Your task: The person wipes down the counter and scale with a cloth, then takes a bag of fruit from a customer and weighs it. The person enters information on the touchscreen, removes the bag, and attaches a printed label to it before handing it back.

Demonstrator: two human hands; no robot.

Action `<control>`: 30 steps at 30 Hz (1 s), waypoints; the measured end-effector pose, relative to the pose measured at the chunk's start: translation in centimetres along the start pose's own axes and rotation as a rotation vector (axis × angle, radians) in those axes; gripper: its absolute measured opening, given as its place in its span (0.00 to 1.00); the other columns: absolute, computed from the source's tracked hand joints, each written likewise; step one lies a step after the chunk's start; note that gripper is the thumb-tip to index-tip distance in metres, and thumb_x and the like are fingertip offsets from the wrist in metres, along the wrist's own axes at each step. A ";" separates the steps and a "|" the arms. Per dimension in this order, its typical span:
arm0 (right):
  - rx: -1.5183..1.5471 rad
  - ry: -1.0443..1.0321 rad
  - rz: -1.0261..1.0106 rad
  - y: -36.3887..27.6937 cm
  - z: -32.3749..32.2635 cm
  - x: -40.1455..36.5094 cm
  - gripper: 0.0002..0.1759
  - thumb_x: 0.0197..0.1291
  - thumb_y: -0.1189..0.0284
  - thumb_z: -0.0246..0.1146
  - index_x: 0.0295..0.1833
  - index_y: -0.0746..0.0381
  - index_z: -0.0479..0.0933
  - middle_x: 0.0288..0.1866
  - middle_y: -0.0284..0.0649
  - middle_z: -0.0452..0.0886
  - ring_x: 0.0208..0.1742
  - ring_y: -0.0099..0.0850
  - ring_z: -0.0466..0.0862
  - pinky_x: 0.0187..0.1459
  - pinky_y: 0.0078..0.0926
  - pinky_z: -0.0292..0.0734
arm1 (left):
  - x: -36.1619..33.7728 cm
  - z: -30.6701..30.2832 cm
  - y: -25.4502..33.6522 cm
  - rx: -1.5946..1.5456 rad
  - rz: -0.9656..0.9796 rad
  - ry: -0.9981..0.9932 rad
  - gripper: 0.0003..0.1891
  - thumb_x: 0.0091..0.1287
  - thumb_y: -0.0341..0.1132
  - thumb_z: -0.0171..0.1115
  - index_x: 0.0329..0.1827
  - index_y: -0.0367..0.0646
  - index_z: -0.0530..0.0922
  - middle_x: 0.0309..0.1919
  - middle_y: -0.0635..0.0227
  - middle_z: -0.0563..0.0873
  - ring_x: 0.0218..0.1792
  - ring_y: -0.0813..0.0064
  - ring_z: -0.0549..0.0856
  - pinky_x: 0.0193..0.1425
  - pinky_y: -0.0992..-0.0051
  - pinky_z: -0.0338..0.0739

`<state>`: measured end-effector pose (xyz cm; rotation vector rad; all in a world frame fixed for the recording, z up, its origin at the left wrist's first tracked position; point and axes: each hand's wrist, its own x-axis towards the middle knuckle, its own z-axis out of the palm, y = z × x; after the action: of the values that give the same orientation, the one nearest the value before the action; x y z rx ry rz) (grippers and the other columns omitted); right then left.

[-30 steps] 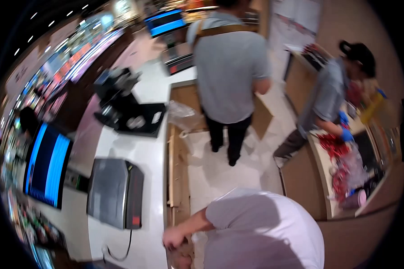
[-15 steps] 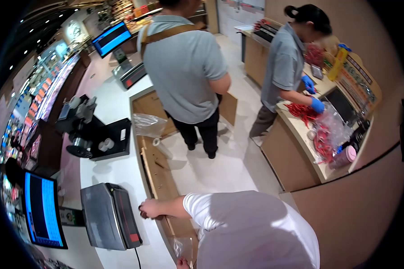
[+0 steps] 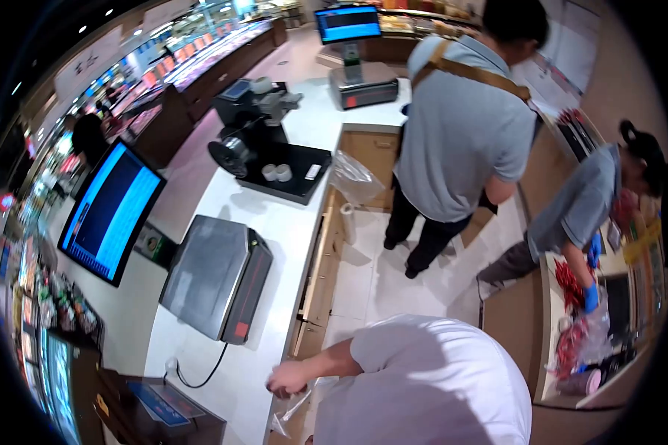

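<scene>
A: Doing what, by the look?

B: Bent at the edge of the white counter (image 3: pixel 289 252), most likely handling a loose piece of clear plastic (image 3: pixel 295 408).

A: Held how?

B: Gathered, seemingly, in the curled right hand (image 3: pixel 288 378), trailing just below, beside the counter's edge. Left hand (image 3: pixel 309 440) barely in at the bottom border: impossible to tell whether clenched or released.

A: And called for next?

B: Probably a firm pinch, with the plastic free of the edge.

A: Counted, big to small?

B: Two grey-shirted people (image 3: pixel 467 133), farther off. Two lit screens (image 3: pixel 111 211). Two scales (image 3: pixel 208 267), one near, one far. One black tray (image 3: pixel 300 159). One piece of clear plastic, at the right hand. Last, two small white rolls (image 3: pixel 283 172), on the tray.
</scene>
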<state>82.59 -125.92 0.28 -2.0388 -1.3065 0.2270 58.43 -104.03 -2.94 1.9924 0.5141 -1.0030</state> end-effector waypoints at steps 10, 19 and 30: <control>0.068 0.439 0.412 5.5 -13.8 -4.7 0.26 0.53 0.72 0.61 0.61 0.61 0.78 0.60 0.51 0.80 0.61 0.50 0.80 0.64 0.41 0.77 | -6.1 5.8 -7.6 -0.133 -0.140 0.059 0.22 0.71 0.43 0.62 0.61 0.38 0.79 0.47 0.54 0.88 0.48 0.59 0.85 0.57 0.64 0.78; -0.453 0.469 0.871 12.2 -14.5 -3.6 0.29 0.55 0.66 0.66 0.65 0.58 0.76 0.68 0.44 0.75 0.57 0.48 0.79 0.57 0.47 0.80 | -11.2 10.2 -9.0 -0.260 -0.266 0.139 0.23 0.69 0.42 0.62 0.62 0.37 0.78 0.46 0.53 0.88 0.47 0.57 0.86 0.55 0.62 0.79; 0.197 -0.157 -0.167 -4.8 -2.4 3.0 0.16 0.51 0.73 0.62 0.47 0.60 0.84 0.55 0.42 0.84 0.51 0.47 0.82 0.51 0.45 0.80 | -14.0 13.2 -10.4 -0.324 -0.294 0.225 0.24 0.68 0.41 0.62 0.62 0.35 0.77 0.46 0.51 0.88 0.46 0.55 0.86 0.53 0.60 0.81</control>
<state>81.66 -123.30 5.79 -1.7662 -1.4801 0.4292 37.13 -108.78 -1.33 1.7754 1.0493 -0.8073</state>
